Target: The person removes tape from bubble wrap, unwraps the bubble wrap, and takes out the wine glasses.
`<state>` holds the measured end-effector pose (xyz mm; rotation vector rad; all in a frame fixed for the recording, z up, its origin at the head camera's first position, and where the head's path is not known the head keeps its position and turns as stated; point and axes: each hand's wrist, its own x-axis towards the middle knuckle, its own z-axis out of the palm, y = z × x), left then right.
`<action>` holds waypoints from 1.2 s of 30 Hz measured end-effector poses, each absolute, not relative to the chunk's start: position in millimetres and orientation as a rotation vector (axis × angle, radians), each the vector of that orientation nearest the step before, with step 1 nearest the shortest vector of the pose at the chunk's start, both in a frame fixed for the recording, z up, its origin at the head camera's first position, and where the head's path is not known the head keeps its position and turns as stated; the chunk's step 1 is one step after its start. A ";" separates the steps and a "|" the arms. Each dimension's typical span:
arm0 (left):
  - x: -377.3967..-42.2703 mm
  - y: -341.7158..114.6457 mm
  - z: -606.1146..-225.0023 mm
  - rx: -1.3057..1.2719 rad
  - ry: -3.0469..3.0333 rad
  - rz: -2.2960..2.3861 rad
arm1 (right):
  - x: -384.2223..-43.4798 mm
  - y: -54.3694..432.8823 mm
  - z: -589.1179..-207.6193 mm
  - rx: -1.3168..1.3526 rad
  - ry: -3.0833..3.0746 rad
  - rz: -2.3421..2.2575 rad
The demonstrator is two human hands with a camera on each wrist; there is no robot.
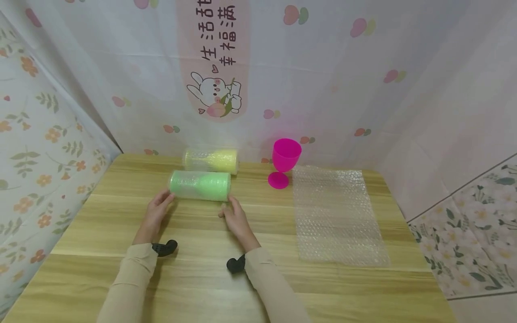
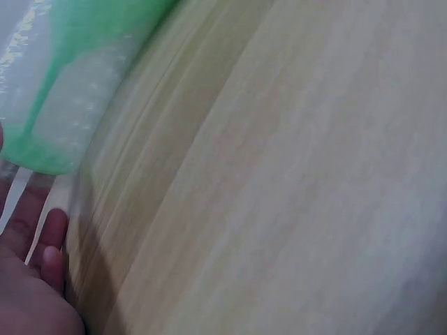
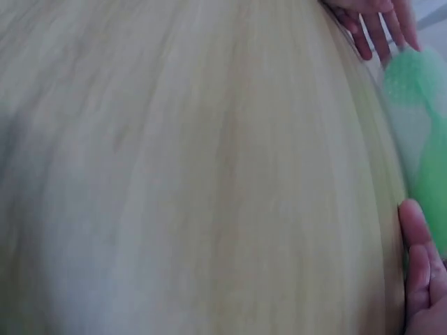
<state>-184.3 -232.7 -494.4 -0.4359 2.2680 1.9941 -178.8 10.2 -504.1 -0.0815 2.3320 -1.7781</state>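
A green goblet point(image 1: 200, 185) lies on its side, rolled in clear bubble wrap, between the two hands. My left hand point(image 1: 158, 208) holds the roll's left end, where the goblet's foot shows through the wrap. In the left wrist view, fingers point(image 2: 52, 230) of this hand curve beneath the wrapped foot. At the wider right end, my right hand point(image 1: 237, 220) has its fingertips against the lower corner. Close behind lies a yellow goblet point(image 1: 224, 160), also rolled in bubble wrap. The right thumb is hard to make out in the right wrist view.
A bare pink goblet point(image 1: 286, 154) stands upright near the back edge of the wooden table point(image 1: 194, 291). Right of it a sheet of bubble wrap point(image 1: 339, 220) lies flat. A printed curtain point(image 1: 331, 80) hangs close behind the table.
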 end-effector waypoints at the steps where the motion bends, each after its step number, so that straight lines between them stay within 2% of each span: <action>1: -184.3 -232.7 -495.6 -0.447 2.285 1.985 | -179.6 9.3 -504.6 -0.074 2.354 -1.778; 11: -181.1 -235.4 -493.9 -0.418 2.325 1.862 | -186.7 11.3 -496.7 0.026 2.453 -1.712; 22: -174.1 -239.8 -490.4 -0.415 2.294 1.770 | -176.9 43.7 -495.8 0.116 2.237 -1.801; 31: -154.8 -241.3 -495.5 0.064 2.237 1.764 | -158.4 59.1 -498.1 0.143 2.135 -1.944; 36: -135.8 -230.7 -496.0 0.134 2.070 1.761 | -143.7 62.4 -491.9 0.138 2.131 -1.962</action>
